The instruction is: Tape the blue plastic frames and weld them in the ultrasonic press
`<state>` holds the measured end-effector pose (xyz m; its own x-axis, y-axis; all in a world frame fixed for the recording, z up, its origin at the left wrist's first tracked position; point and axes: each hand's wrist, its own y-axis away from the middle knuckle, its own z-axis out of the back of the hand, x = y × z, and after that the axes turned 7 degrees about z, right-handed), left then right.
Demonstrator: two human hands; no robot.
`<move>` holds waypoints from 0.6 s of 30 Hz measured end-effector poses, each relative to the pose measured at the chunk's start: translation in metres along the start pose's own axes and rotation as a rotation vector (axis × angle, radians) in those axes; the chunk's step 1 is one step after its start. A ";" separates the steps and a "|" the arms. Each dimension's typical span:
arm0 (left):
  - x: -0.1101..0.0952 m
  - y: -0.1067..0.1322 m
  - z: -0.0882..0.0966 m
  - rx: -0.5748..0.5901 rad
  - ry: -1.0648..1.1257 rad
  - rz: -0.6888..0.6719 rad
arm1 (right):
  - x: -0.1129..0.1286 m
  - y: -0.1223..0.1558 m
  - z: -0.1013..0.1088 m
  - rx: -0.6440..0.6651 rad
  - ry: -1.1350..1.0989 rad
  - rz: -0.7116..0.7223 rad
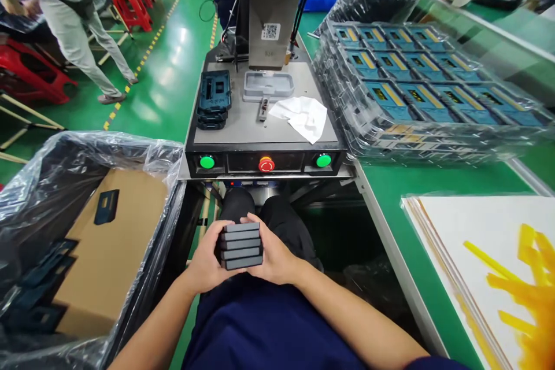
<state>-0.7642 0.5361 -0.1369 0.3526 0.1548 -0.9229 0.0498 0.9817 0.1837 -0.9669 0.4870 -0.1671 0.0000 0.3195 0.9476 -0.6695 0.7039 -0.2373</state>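
Both my hands hold a stack of several dark grey flat plastic parts (pixel 241 245) over my lap. My left hand (pixel 207 260) wraps the stack's left side, fingers curled around it. My right hand (pixel 274 255) grips the right side, thumb across the top. In front of me stands a press machine (pixel 265 29) with a grey fixture (pixel 269 85) on its plate. A small stack of dark blue frames (pixel 214 98) sits on the plate's left, and a white cloth (pixel 303 115) lies on its right.
Two green buttons (pixel 207 162) (pixel 323 160) and a red stop button (pixel 266 164) line the machine's front. A plastic-lined cardboard box (pixel 108 243) with dark parts is at my left. Clear trays of blue parts (pixel 416 87) sit at right. A person (pixel 73 17) stands far left by red stools.
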 end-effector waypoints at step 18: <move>0.022 0.015 -0.005 -0.034 -0.024 -0.021 | -0.013 0.007 -0.009 0.075 0.165 0.093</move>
<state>-0.7603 0.5546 -0.1558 0.3737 0.1313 -0.9182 0.0264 0.9880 0.1521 -0.9648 0.4933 -0.1826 0.0530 0.4849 0.8729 -0.7259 0.6190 -0.2998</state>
